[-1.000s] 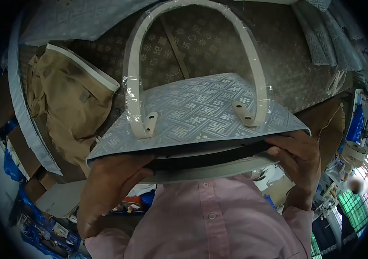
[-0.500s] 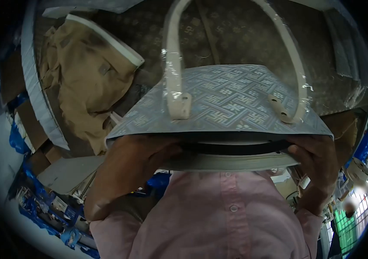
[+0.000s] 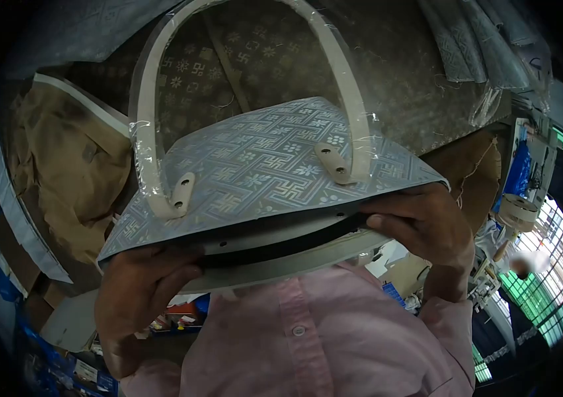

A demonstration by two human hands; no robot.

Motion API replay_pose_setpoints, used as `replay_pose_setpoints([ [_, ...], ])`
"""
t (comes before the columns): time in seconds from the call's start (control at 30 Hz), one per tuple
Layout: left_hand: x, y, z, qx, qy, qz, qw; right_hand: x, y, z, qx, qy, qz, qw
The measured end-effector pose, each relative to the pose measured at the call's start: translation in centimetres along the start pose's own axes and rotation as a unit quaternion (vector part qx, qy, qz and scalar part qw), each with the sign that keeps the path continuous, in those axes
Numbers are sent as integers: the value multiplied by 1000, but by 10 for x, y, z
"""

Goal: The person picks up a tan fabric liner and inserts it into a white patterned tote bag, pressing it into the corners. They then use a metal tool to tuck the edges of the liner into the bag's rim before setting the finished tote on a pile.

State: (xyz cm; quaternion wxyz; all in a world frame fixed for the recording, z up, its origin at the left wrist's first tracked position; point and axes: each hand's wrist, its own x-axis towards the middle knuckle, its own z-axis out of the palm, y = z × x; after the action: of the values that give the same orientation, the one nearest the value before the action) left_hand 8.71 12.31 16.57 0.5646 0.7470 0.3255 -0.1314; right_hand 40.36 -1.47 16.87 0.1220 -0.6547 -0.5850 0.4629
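Workshop bkgd: a brown patterned sheet [image 3: 387, 79] is spreading across the work surface. Left of it, a tan cloth heap [image 3: 63, 172] is slumping beside a grey-blue strip [image 3: 10, 205]. At its top-right corner, grey-blue panels [image 3: 480, 46] are lying stacked. Right of it, daylight is coming thru a green-grilled window [image 3: 546, 298], w/ a white roll [image 3: 518, 212] standing between.

A pale blue geometric-patterned fabric handbag [image 3: 261, 172] with cream plastic-wrapped handles [image 3: 156, 139] fills mid-frame, tilted down toward the left, mouth open.
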Motion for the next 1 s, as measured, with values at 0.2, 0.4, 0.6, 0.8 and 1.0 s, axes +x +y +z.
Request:
replay_pose_setpoints([
  [0.2, 2, -1, 0, 34, -20, 1, 999, -1, 2, -1, 21, -28, -21, 999],
  [0.4, 6, 9, -7, 29, -77, -27, 996, 1, 9, -6, 23, -75, -55, 995],
  [0.6, 4, 3, -8, 36, -85, -8, 996, 6, 9, -12, 28, -126, -62, 990],
  [0.8, -2, 15, -10, 42, -89, 39, 994, -3, 17, -20, -24, -95, -86, 991],
  [1.0, -13, 27, 23, 209, 44, 80, 974, -16, -12, 5, -112, 54, -195, 973],
])
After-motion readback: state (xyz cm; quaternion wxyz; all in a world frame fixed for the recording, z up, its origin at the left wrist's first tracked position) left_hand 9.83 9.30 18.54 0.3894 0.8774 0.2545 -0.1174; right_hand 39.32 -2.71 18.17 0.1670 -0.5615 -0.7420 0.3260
